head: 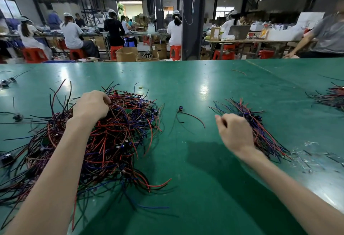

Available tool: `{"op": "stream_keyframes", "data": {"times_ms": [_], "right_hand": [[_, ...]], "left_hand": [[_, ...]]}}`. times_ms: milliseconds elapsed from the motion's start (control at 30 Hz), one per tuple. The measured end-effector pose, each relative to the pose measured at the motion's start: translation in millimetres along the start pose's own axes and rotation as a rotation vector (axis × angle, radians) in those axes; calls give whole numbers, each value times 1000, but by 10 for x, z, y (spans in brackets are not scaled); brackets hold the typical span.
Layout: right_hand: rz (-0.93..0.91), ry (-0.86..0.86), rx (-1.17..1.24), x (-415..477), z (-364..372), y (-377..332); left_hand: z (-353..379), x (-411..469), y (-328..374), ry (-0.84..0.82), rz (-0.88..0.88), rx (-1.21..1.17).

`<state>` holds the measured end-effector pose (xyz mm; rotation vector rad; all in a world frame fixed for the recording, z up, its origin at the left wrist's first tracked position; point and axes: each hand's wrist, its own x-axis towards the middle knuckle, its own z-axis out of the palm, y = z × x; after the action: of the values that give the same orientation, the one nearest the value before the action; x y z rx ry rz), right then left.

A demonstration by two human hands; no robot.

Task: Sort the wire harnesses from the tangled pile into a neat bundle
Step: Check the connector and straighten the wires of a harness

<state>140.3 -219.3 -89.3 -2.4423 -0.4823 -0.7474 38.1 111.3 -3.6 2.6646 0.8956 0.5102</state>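
On the green worktop, the left grip dug its curled fingers into the tangled pile of red, black and blue wires. The right grip was curled just in front of the smaller bundle; whether it held any wire was unclear. One loose harness lay between pile and bundle.

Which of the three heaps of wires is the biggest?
The tangled pile at left. The bundle at right is far smaller, and the heap at the right edge, partly out of frame, shows little.
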Motion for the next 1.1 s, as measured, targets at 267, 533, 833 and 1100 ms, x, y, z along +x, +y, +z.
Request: {"op": "stream_keyframes", "data": {"times_ms": [267,533,833,1100], "right_hand": [[-15,-129,-16,-144,200,-20],[0,-168,-8,-138,187,-16],[6,-161,12,-140,193,0],[6,-159,10,-129,215,7]], "left_hand": [[2,-25,-64,170,20,-119],[-55,21,-120,419,82,-227],[-104,81,-65,643,53,-502],[-147,58,-23,655,247,-641]]}}
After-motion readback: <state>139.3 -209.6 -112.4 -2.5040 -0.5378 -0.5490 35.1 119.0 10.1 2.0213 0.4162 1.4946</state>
